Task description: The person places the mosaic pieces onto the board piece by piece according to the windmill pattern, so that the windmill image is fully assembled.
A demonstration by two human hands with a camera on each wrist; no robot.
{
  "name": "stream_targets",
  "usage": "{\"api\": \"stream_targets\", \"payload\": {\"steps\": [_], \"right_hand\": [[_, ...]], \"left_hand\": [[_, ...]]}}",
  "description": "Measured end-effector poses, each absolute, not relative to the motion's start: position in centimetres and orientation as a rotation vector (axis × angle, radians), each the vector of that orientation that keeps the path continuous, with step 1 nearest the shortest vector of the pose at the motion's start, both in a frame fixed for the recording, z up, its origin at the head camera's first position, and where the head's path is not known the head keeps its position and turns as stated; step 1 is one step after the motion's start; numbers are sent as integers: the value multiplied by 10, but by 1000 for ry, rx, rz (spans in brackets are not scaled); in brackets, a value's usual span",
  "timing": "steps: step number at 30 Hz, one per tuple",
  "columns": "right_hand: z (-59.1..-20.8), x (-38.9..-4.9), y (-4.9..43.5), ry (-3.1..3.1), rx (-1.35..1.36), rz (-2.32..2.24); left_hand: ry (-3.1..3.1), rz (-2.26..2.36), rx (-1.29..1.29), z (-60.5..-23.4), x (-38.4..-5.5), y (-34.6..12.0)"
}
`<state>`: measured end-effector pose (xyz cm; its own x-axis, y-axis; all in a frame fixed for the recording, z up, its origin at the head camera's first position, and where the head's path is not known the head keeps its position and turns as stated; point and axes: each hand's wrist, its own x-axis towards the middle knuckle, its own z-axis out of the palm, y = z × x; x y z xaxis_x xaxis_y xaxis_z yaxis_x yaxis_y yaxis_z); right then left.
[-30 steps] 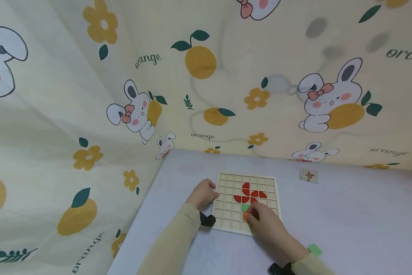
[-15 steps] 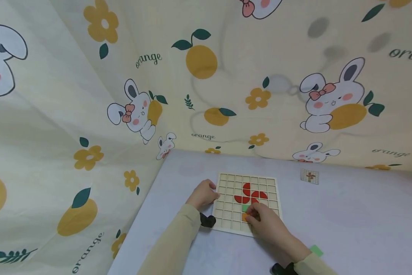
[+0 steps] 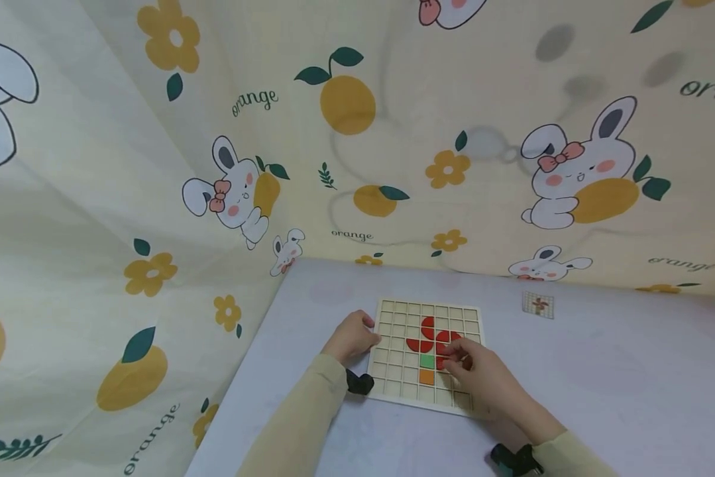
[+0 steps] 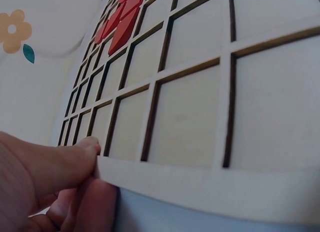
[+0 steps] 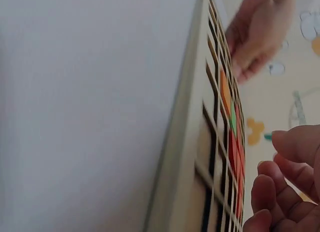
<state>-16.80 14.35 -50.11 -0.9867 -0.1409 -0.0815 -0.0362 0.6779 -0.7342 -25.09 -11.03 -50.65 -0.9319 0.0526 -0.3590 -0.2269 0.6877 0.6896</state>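
A pale wooden grid board (image 3: 393, 381) lies on the table. My left hand (image 3: 352, 338) pinches its left edge, thumb on top and fingers beneath in the left wrist view. Several red curved pieces (image 3: 419, 345) form a pinwheel in the cells. Below them sit a green square tile (image 3: 427, 361) and, one cell nearer, an orange square tile (image 3: 427, 377). Over the board's right half is my right hand (image 3: 482, 371), fingertips close to the lower red piece and hiding part of it. In the right wrist view its thumb and fingers (image 5: 265, 187) stand apart, nothing between them.
Behind the board to the right lies a small card (image 3: 539, 305) printed with a red pinwheel on a grid. A patterned cloth (image 3: 357, 159) hangs along the table's back and left sides. Black wrist devices (image 3: 515, 459) sit at both wrists.
My right hand has moved from the orange tile rightward and slightly up, uncovering the green and orange tiles. The loose green piece by the right sleeve is now hidden. My left hand stays put.
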Motion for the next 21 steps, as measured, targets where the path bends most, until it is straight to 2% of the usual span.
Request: {"api": "stream_targets", "payload": {"steps": [12,21], "right_hand": [[-506,-181,214,2901,-57,-1127],[-513,-182,233,2928,-35,-1098]], "left_hand": [[2571,1103,-121,-508,-253,-111],[2547,1138,-121,-508,-251,-110]]}}
